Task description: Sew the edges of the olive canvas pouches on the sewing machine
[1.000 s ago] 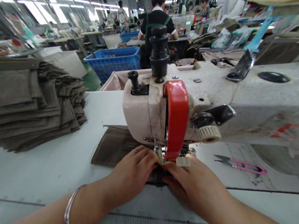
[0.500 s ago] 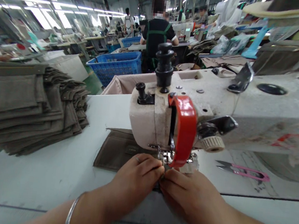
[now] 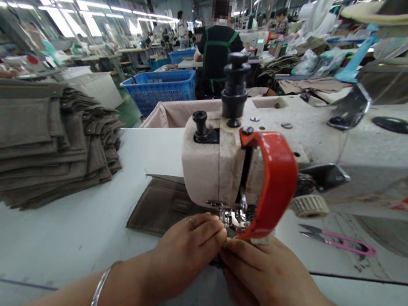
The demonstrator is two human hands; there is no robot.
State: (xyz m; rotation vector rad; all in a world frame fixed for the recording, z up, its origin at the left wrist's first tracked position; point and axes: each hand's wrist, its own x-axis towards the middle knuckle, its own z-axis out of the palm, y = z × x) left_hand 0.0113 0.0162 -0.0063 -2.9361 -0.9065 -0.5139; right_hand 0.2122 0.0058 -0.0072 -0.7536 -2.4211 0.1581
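Observation:
An olive-brown fabric piece (image 3: 153,208) with a small label patch lies flat on the white table, its right part running under the head of a white sewing machine (image 3: 202,172). My left hand (image 3: 187,252) is closed on the near edge of this piece, fingertips just in front of the presser foot (image 3: 233,218). Close against it, my right hand (image 3: 267,275) pinches the same edge from the other side. Between the fingertips shows a small, partly hidden bit of the material. A red guard (image 3: 277,186) curves over the needle area, above my right fingers.
Pink-handled thread snips (image 3: 344,241) lie right of the machine head. At the left rises a stack of olive-brown fabric pieces (image 3: 43,144). A blue basket (image 3: 159,91) stands beyond the table, near a seated person (image 3: 219,51) seen from behind.
The view has shifted slightly, so the machine looks larger and further right. Both hands keep their hold in front of the presser foot; the fabric piece has hardly moved.

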